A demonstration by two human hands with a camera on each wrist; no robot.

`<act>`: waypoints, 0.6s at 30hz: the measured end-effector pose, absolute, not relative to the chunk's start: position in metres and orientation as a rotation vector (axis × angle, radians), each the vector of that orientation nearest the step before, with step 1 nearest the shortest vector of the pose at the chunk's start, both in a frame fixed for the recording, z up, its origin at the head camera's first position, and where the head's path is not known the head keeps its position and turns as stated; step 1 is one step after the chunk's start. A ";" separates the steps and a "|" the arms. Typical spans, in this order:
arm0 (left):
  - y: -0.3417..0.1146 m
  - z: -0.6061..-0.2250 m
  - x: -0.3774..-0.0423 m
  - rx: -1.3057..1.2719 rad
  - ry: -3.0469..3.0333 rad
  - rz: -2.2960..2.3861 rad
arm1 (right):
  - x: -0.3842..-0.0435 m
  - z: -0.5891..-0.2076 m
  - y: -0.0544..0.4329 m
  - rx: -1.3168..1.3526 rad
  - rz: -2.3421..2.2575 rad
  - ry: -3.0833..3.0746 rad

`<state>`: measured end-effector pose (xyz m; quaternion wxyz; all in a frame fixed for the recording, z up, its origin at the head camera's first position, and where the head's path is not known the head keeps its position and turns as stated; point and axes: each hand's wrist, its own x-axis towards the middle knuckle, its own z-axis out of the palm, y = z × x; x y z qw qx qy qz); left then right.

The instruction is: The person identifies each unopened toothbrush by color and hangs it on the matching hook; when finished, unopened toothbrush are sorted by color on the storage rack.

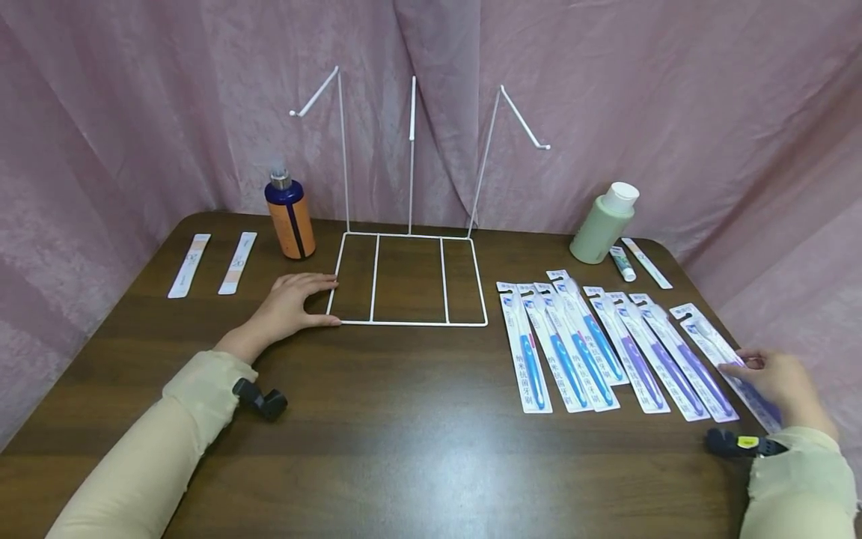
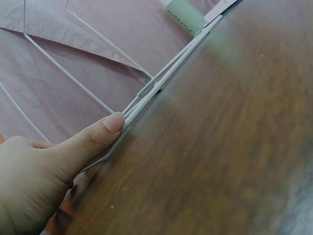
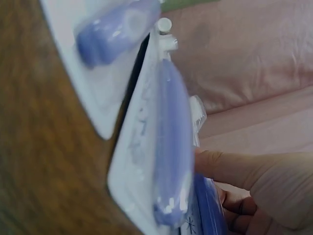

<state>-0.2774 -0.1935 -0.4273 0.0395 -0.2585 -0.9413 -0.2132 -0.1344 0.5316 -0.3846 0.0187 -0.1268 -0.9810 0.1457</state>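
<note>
In the head view my left hand (image 1: 286, 303) holds the front left corner of a white wire rack (image 1: 404, 323), thumb at the front bar and fingers at the side bar. The left wrist view shows that thumb (image 2: 93, 134) lying along the wire; the other fingers are mostly hidden. At the far right, my right hand (image 1: 784, 382) pinches the edge of a packaged purple toothbrush (image 1: 707, 337). Several more packaged toothbrushes, purple (image 1: 636, 363) and blue (image 1: 528, 367), lie in a row to its left. The right wrist view shows purple handles (image 3: 173, 142) close up.
An orange and blue bottle (image 1: 292, 221) stands left of the rack, near two slim white packets (image 1: 190, 266). Behind the toothbrushes are a green bottle (image 1: 601, 228), a small tube (image 1: 622, 263) and another slim packet (image 1: 646, 262). Three hooked uprights (image 1: 412, 150) rise from the rack's back.
</note>
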 end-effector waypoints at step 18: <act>-0.193 -0.427 -0.275 -0.769 -2.881 -0.626 | -0.145 -0.324 0.481 -0.320 0.666 -2.836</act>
